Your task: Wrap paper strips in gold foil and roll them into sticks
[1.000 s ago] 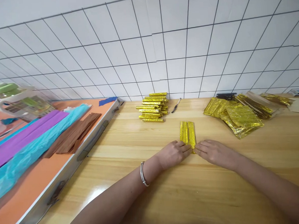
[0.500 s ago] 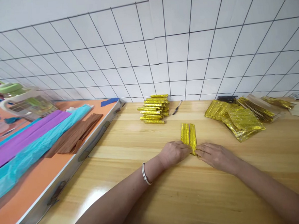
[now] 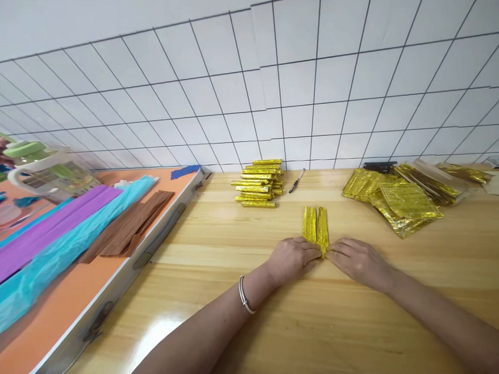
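A shiny gold foil sheet (image 3: 310,224) lies on the wooden table, its two long sides meeting along a narrow gap down the middle. At its near left corner, the closed fingers of my left hand (image 3: 294,258) press and pinch the foil. My right hand (image 3: 358,261) has its fingers together on the near right corner, close to the left fingertips. Both hands hide part of the near end. Beyond the sheet, to the left, is a stack of narrow gold foil strips (image 3: 258,185). A silver bangle (image 3: 245,295) circles my left wrist.
A pen (image 3: 297,181) lies near the tiled wall. Flat gold foil packets (image 3: 409,201) are heaped at right, beside a black object (image 3: 380,167). On the left, an orange-topped board (image 3: 86,298) with a raised edge carries purple crepe paper (image 3: 59,226), turquoise and brown pieces.
The gap between the foil's two sides looks wider and straighter at the far end. My hands stay at the near end, barely shifted. The view has moved slightly.
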A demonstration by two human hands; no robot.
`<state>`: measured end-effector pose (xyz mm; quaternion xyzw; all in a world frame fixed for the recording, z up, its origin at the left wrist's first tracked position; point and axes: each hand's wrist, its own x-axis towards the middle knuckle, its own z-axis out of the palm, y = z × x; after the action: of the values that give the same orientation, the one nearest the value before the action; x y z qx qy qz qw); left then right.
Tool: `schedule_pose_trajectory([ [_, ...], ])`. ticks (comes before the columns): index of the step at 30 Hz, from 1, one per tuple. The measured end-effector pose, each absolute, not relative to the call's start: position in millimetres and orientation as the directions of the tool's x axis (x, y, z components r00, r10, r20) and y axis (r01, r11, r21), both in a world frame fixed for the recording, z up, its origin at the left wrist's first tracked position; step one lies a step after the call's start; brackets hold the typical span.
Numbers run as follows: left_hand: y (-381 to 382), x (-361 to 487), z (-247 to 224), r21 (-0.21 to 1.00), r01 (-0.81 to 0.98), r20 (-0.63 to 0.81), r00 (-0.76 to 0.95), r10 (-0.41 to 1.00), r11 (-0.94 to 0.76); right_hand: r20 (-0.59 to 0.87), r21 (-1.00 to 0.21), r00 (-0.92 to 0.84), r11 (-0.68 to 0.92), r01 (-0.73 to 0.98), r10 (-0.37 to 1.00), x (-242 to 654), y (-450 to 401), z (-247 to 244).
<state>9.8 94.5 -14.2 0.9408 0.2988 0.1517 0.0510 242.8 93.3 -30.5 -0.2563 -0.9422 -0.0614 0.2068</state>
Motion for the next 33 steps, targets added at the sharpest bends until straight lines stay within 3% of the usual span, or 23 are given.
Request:
schedule_pose_trajectory([
  [12, 95.3, 13.8, -18.0, 0.222, 0.586, 0.252, 0.738, 0.626, -0.779, 0.39, -0.086, -0.681, 0.761, 0.643, 0.62, 231.4, 82.9, -27.7],
  [23, 102.4, -10.9, -25.6, 0.558, 0.568, 0.166, 0.638, 0.752, -0.605, 0.382, -0.133, -0.641, 0.726, 0.675, 0.666, 230.5, 85.1, -30.1],
  [33, 110.1, -19.0, -26.4, 0.63, 0.382, 0.25, 0.725, 0.642, -0.676, 0.385, -0.188, -0.611, 0.707, 0.682, 0.692, 231.6, 87.9, -36.4],
])
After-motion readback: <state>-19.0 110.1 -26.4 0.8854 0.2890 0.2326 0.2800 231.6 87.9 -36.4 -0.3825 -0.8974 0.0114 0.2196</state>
